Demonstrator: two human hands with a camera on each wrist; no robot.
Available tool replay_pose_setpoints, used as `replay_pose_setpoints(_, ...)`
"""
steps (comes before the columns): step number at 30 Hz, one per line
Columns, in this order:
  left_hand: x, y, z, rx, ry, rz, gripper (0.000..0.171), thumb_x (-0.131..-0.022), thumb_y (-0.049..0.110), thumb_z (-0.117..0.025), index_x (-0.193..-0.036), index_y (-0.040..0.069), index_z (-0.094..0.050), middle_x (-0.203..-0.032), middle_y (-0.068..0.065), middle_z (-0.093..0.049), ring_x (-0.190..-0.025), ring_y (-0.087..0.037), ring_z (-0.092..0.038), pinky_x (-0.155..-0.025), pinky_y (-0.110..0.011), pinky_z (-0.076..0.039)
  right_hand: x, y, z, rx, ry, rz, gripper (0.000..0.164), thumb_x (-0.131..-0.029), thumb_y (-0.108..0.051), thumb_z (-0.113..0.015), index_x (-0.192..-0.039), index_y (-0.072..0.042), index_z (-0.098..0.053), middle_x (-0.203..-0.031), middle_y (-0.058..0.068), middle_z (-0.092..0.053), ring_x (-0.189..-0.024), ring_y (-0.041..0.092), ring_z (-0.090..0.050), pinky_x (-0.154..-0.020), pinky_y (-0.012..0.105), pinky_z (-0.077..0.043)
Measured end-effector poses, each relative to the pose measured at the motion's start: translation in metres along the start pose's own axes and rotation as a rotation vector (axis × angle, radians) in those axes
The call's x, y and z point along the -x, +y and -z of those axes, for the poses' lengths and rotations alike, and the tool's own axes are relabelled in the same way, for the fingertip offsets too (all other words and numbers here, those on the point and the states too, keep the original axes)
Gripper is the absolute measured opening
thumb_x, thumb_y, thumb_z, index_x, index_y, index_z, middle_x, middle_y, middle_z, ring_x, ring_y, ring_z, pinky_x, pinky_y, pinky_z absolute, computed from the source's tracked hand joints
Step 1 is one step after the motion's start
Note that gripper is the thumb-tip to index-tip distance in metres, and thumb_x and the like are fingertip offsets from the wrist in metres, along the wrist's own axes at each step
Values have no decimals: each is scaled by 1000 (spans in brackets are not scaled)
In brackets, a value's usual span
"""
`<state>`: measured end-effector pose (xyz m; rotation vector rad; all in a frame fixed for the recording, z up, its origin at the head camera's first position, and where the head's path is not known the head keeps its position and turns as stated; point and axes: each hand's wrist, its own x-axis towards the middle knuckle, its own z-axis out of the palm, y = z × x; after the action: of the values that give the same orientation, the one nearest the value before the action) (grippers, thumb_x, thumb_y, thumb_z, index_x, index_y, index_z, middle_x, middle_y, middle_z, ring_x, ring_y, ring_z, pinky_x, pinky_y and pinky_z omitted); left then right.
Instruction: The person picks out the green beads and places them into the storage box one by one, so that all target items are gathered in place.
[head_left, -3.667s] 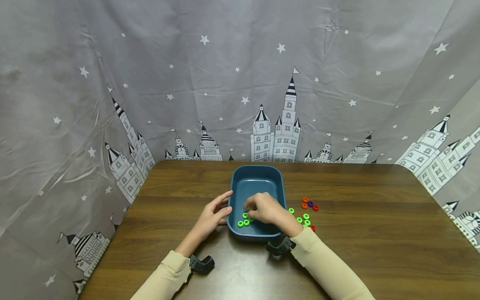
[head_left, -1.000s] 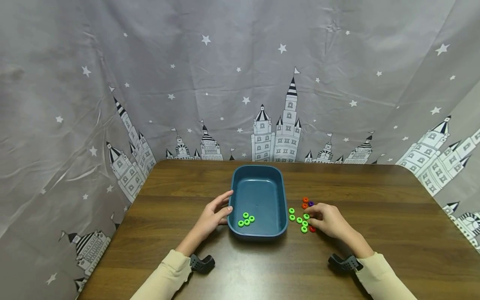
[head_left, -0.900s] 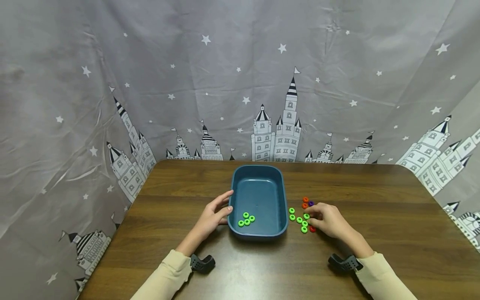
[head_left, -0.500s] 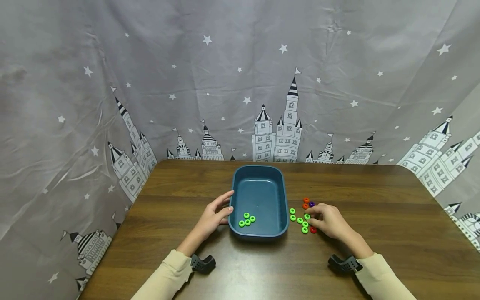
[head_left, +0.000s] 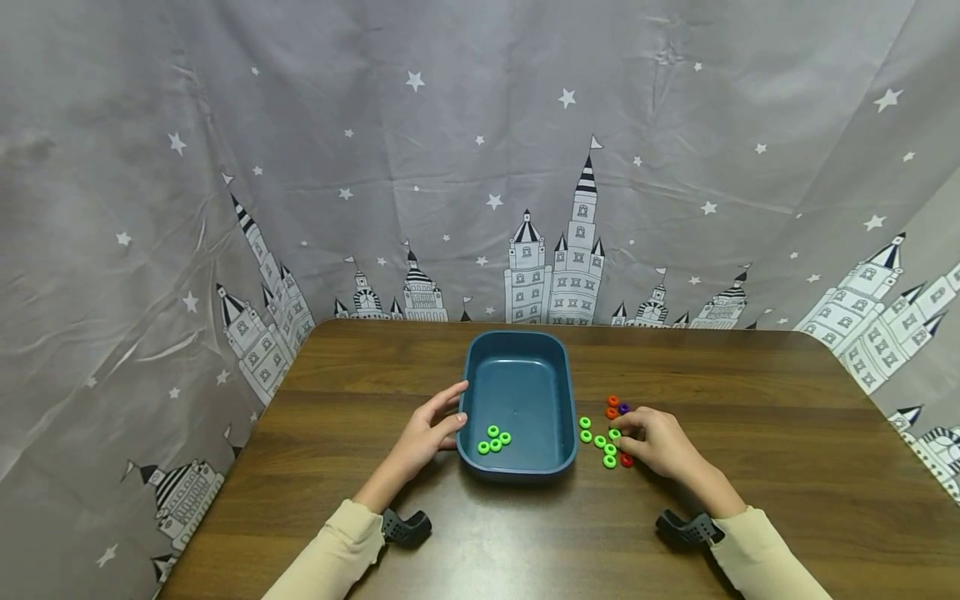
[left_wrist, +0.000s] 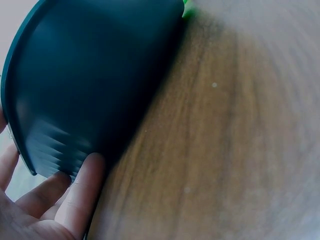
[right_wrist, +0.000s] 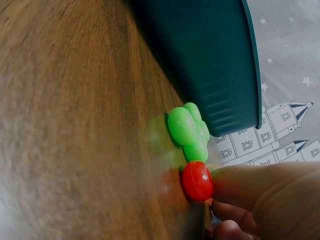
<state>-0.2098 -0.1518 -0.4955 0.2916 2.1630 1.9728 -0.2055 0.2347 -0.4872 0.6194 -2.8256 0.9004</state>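
Observation:
A dark blue tray (head_left: 517, 408) stands on the table, with several small green rings (head_left: 496, 445) in its near left part. My left hand (head_left: 420, 433) rests against the tray's left side, its fingers fairly straight along the outer wall, as the left wrist view also shows. To the right of the tray lie more green rings (head_left: 586, 436). There my right hand (head_left: 660, 443) has its thumb and index finger bent about one green ring (head_left: 615, 434), which seems pinched between the tips on the table. A red ring (right_wrist: 197, 181) sits beside the thumb and partly hides it in the right wrist view.
Just behind the right fingertips lie orange rings (head_left: 612, 402) and a purple ring (head_left: 624, 409). The brown wooden table (head_left: 750, 400) ends at a grey curtain (head_left: 480, 167) printed with castles and stars.
Since the earliest frame, my right hand has left the tray and moved right to the loose rings. Over the last second it stays put there. My left hand keeps its place.

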Motion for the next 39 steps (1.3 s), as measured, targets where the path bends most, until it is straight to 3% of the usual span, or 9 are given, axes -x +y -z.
replay_pose_setpoints(22, 1, 1, 0, 4, -8, -8, 56, -103, 12, -56, -157, 9, -39, -152, -32, -44, -121, -39, -63, -83, -37, -65, -2, -1, 0, 33, 16, 31, 15, -81, -7, -81, -96, -6, -78, -78, -4, -63, -68, 0, -48, -58, 21, -43)
replay_pose_setpoints(39, 0, -1, 1, 0, -7, -10, 56, -104, 12, -56, -157, 9, -39, -153, -32, -44, -121, -39, -63, -82, -36, -65, -9, -9, 10, 46, 68, 76, 16, -82, -7, -80, -98, -7, -79, -81, -4, -69, -72, 5, -55, -64, 25, -49)
